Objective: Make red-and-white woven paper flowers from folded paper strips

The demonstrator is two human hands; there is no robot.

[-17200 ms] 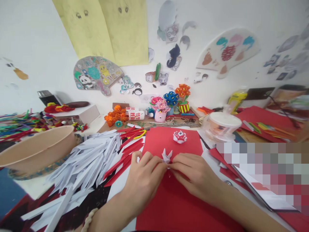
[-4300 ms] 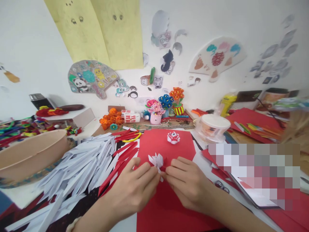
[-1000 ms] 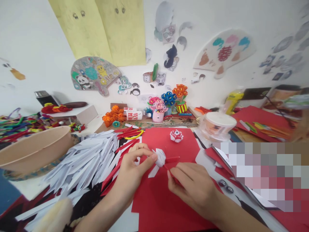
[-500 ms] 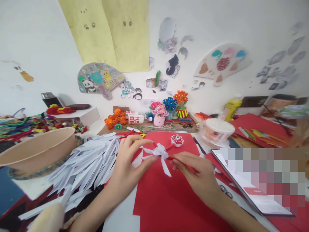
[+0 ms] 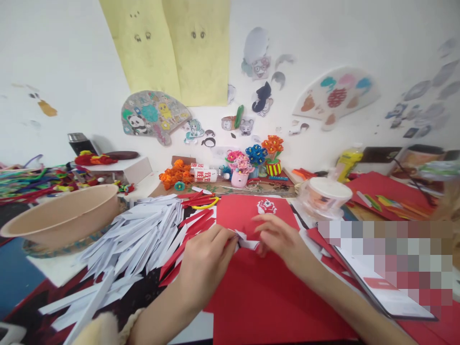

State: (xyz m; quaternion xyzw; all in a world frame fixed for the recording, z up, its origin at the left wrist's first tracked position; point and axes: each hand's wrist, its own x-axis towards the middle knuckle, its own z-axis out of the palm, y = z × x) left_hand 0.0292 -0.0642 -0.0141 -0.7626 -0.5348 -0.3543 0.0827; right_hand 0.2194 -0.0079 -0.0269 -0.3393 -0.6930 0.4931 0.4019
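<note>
My left hand [image 5: 210,258] is closed in a pinch, its thumb and fingertips pressed on a folded white paper piece [image 5: 247,243]. Most of that piece is hidden behind the fingers; its white strips poke out to the right. Close to those ends, my right hand [image 5: 282,242] has its fingers apart and slightly blurred. Whether a fingertip touches the paper is hard to see. Both hands are above red paper sheets [image 5: 258,297]. Beyond them lies a small red and white folded paper ornament [image 5: 266,207].
A heap of white paper strips [image 5: 132,235] and red strips [image 5: 194,230] lie to the left, near a beige oval basin [image 5: 64,215]. A white-lidded tub [image 5: 328,194] and a tablet [image 5: 377,282] are to the right. Flower crafts [image 5: 239,167] stand along the wall.
My left hand has turned and closed over the paper piece, which was more fully visible before. The right hand's fingers have gone from a pinch to spread. The view has shifted slightly.
</note>
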